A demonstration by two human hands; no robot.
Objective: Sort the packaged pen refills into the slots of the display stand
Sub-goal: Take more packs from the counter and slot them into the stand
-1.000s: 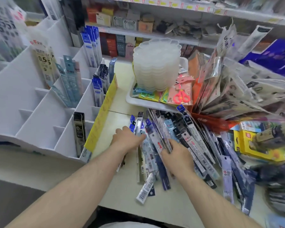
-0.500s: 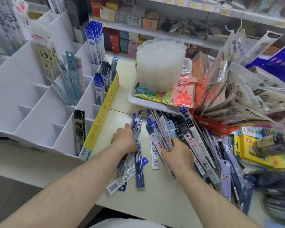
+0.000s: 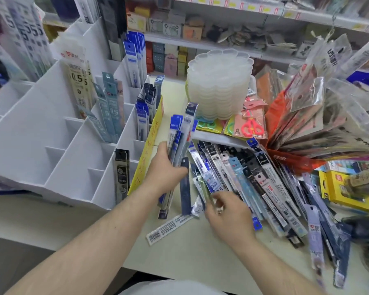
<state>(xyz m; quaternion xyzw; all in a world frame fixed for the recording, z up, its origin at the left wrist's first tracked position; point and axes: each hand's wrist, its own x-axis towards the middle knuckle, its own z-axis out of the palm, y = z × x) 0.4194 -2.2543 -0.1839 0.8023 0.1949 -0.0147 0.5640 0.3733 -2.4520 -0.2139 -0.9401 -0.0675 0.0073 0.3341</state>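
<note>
Refills everywhere on this counter, so start nearest: one white barcoded packet point(image 3: 168, 227) lies alone on the counter point(image 3: 179, 258) just ahead of the forearms. The right hand point(image 3: 228, 216) sits over the near edge of the loose refill pile point(image 3: 254, 177), fingers curled and picking at a packet end, though blur hides whether it truly has one pinched. The left hand point(image 3: 165, 169) is the busy one, fingers wrapped round a held bundle of blue-topped refills point(image 3: 180, 137), fanned upward and tilted toward the stand. Beyond that, the white display stand point(image 3: 51, 135) waits, its near slots mostly vacant, one black refill pack point(image 3: 121, 173) standing in the front row, blue and grey packs further back. To do this well, I'd say square the bundle first so the header cards line up, match the blue tops to the blue-carded slot point(image 3: 142, 118), and drop them in upright; a splayed fan looks likely to catch on the dividers
</note>
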